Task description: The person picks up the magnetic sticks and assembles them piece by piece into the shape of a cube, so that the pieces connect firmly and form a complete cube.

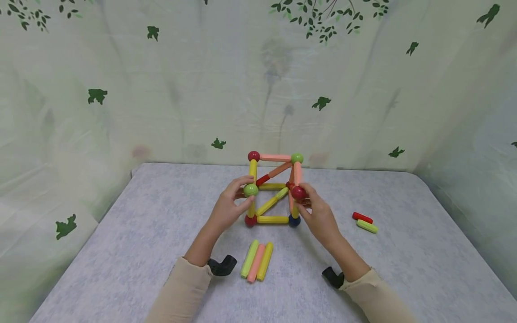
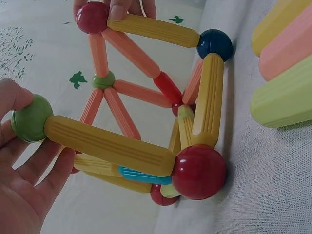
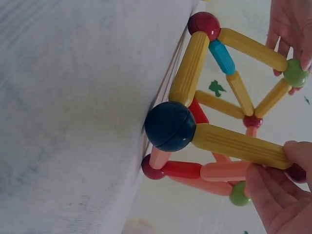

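A cube-like frame of magnetic rods and balls stands on the table between both hands. My left hand [image 1: 226,205] pinches the green ball [image 2: 32,118] at its upper front left corner, thumb and fingers on either side. A yellow rod [image 2: 112,145] runs from that ball down to a red ball [image 2: 200,171]. At the upper front right corner my right hand [image 1: 320,216] grips the red ball [image 1: 298,193], its thumb at the end of the upright yellow rod [image 3: 239,145]. Below is a dark blue ball [image 3: 170,126]. Pink, red and blue rods brace the sides.
Light green, pink [image 1: 256,264] and yellow rods lie side by side in front of the frame. To the right lie a short red rod [image 1: 362,218] and a short light green rod [image 1: 367,226]. A leaf-patterned curtain [image 1: 202,89] hangs behind the table [image 1: 161,251].
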The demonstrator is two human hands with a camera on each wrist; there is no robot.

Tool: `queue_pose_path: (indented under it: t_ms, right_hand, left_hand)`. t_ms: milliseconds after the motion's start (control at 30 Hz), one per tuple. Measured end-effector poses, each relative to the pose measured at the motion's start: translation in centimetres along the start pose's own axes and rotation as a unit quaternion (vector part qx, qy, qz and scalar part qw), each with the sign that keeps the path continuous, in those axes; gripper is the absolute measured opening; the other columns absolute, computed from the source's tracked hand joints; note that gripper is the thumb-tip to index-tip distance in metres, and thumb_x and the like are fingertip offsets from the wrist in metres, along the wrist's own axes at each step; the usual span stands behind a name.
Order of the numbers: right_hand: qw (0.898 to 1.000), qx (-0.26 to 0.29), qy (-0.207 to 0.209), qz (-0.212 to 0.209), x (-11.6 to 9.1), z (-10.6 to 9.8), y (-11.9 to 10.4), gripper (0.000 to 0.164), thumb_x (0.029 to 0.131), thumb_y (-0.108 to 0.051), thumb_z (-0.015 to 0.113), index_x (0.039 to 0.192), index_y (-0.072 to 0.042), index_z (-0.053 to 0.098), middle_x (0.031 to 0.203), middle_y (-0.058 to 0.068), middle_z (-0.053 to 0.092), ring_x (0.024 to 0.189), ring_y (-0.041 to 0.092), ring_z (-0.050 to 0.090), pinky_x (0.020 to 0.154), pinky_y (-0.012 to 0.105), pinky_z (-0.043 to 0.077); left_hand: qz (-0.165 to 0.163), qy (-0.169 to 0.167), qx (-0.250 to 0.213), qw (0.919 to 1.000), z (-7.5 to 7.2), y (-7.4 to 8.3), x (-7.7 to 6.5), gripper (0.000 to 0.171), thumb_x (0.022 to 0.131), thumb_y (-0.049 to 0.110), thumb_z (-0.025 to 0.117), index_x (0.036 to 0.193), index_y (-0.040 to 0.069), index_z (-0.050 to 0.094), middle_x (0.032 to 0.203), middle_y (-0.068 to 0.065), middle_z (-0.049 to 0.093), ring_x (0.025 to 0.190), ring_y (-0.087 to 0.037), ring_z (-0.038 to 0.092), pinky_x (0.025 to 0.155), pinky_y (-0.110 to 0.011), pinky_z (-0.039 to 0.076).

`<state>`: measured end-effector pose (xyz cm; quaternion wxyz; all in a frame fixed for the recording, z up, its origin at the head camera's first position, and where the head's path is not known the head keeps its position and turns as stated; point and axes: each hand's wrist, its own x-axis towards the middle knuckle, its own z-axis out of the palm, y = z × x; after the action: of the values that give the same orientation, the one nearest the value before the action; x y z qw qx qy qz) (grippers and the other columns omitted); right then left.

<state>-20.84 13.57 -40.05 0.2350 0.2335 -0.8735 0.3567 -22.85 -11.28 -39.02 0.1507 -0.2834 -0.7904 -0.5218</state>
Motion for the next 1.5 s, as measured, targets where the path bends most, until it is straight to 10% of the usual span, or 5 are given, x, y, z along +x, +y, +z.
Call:
queue_pose_path:
  t_ms: [367, 567, 1033, 1300, 1500]
  right_hand:
    - [0.999, -0.027, 0.013, 0.017, -0.4, -0.5, -0.2, 0.062, 0.081, -0.01, 0.067, 0.132, -0.01, 0.032, 0.114, 0.014, 0.045, 0.099, 0.024, 0.051, 0.078, 0.037, 0.048]
    - [0.986, -0.012, 0.068, -0.152, -2.0, -0.6, -1.8, 0.045, 0.088, -0.031, 0.056, 0.118, 0.0, 0.045, 0.113, 0.017, 0.042, 0.103, 0.027, 0.043, 0.08, 0.036, 0.044]
    - [0.903, 0.008, -0.411, -0.127, -3.7, 2.8, -2.8, 0.029, 0.081, -0.013, 0.067, 0.11, -0.017, 0.061, 0.11, -0.004, 0.053, 0.102, 0.011, 0.048, 0.088, 0.025, 0.04]
    - [0.903, -0.007, -0.417, -0.1, -3.0, 1.8, -3.2, 0.022, 0.079, -0.011, 0.069, 0.1, -0.017, 0.065, 0.091, -0.013, 0.055, 0.083, 0.001, 0.05, 0.075, 0.018, 0.043]
    - [0.944, 0.048, -0.306, -0.113, -0.7, -0.3, -4.1, 0.026, 0.08, -0.014, 0.068, 0.106, -0.011, 0.062, 0.099, -0.007, 0.058, 0.089, 0.006, 0.052, 0.079, 0.022, 0.045]
  left_hand:
    - [-0.011, -0.006, -0.01, 0.9999, -0.9, 3.7, 0.0, 0.039, 0.082, -0.007, 0.059, 0.119, -0.009, 0.047, 0.127, -0.022, 0.043, 0.1, -0.033, 0.053, 0.081, -0.041, 0.046]
    - [-0.013, -0.01, -0.022, 0.9996, -0.8, 3.6, -0.1, 0.039, 0.083, -0.007, 0.058, 0.12, -0.01, 0.047, 0.127, -0.022, 0.043, 0.095, -0.032, 0.055, 0.081, -0.041, 0.047]
    - [-0.019, -0.011, -0.026, 0.9994, -0.3, 0.1, -0.2, 0.041, 0.084, 0.002, 0.061, 0.123, 0.003, 0.048, 0.131, -0.009, 0.042, 0.099, -0.022, 0.055, 0.08, -0.032, 0.047]
    - [-0.019, -0.015, -0.021, 0.9995, -0.3, 0.0, -0.1, 0.041, 0.085, 0.005, 0.06, 0.124, 0.002, 0.047, 0.131, -0.005, 0.042, 0.1, -0.02, 0.054, 0.08, -0.031, 0.047]
    - [-0.017, -0.015, -0.023, 0.9995, -0.3, -0.1, -0.2, 0.042, 0.085, 0.005, 0.061, 0.124, 0.002, 0.047, 0.131, -0.005, 0.042, 0.099, -0.019, 0.055, 0.08, -0.031, 0.047]
